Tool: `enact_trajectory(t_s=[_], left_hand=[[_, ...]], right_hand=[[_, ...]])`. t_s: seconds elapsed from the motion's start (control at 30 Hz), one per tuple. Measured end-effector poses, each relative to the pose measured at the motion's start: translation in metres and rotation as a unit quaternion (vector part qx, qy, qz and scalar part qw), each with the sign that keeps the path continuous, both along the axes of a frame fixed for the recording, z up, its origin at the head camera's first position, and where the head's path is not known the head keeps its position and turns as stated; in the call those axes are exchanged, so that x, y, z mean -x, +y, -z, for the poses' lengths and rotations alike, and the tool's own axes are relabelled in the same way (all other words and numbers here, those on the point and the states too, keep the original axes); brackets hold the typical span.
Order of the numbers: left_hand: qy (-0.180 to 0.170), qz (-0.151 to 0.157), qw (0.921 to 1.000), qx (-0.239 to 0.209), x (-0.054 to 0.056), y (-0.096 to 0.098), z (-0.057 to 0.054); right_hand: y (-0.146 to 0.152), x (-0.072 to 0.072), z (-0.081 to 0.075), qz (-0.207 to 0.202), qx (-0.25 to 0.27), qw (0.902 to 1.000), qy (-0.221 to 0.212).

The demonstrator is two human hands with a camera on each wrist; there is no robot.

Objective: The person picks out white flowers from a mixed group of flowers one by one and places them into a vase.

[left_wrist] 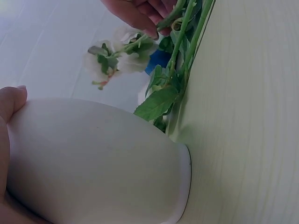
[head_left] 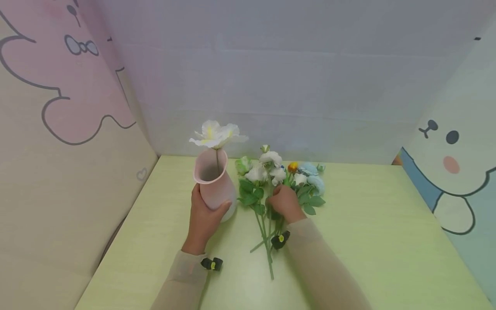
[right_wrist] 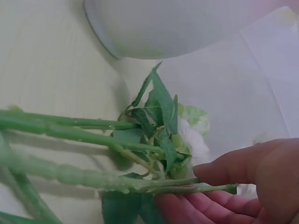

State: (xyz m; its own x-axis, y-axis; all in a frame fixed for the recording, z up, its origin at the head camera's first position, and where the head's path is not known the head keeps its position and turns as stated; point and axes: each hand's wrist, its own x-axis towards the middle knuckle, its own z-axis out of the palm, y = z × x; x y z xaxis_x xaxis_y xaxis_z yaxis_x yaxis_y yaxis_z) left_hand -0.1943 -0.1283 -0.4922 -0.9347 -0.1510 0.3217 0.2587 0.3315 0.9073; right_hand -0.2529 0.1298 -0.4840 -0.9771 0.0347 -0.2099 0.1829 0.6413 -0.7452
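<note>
My left hand (head_left: 205, 221) grips the pink-and-white vase (head_left: 217, 193) round its side, thumb across the front. The vase stands on the table, its mouth leaning toward me. One large white flower (head_left: 216, 137) rises from it on a thin stem. To the right, my right hand (head_left: 286, 202) pinches the green stem (right_wrist: 173, 185) of a white flower spray (head_left: 271, 160) between thumb and fingers. The spray's blooms show above other flowers in the left wrist view. Green leaves (head_left: 252, 193) and crossing stems lie beneath and beside this hand.
Pale blue flowers (head_left: 315, 183), an orange bud (head_left: 292, 167) and a pale green bloom (head_left: 243, 165) lie in the same pile on the light wooden table (head_left: 379, 232). A grey cloth wall (head_left: 271, 86) stands behind, with cartoon-printed panels at both sides.
</note>
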Motion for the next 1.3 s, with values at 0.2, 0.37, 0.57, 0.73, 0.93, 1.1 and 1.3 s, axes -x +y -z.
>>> enact_trajectory(t_s=[0.2,0.37,0.57,0.73,0.93,1.1,1.3], left_hand=[[-0.004,-0.001,1.0,-0.004,0.0,-0.001,0.0],[-0.004,0.002,1.0,-0.005,0.001,-0.001,-0.001],[-0.01,0.001,0.9999,-0.004,0.002,-0.001,0.0],[-0.011,-0.002,0.9999,-0.001,0.002,-0.001,0.001],[-0.013,0.001,0.9999,-0.004,0.002,-0.001,0.001],[-0.014,0.004,0.9998,-0.014,0.002,0.0,0.001],[-0.014,0.001,0.9999,-0.004,0.002,-0.001,0.002]], right_hand=[[0.001,-0.001,-0.009,0.015,0.06,0.998,-0.009],[0.002,-0.003,-0.02,0.011,0.088,0.9961,0.006],[0.005,-0.003,-0.031,0.005,0.107,0.9932,0.046],[0.005,-0.003,-0.034,0.013,0.123,0.9914,0.043],[0.004,-0.003,-0.03,0.046,0.16,0.9858,0.022],[0.006,-0.002,-0.028,0.058,0.238,0.9695,0.011],[0.007,-0.004,-0.039,0.058,0.29,0.9552,0.007]])
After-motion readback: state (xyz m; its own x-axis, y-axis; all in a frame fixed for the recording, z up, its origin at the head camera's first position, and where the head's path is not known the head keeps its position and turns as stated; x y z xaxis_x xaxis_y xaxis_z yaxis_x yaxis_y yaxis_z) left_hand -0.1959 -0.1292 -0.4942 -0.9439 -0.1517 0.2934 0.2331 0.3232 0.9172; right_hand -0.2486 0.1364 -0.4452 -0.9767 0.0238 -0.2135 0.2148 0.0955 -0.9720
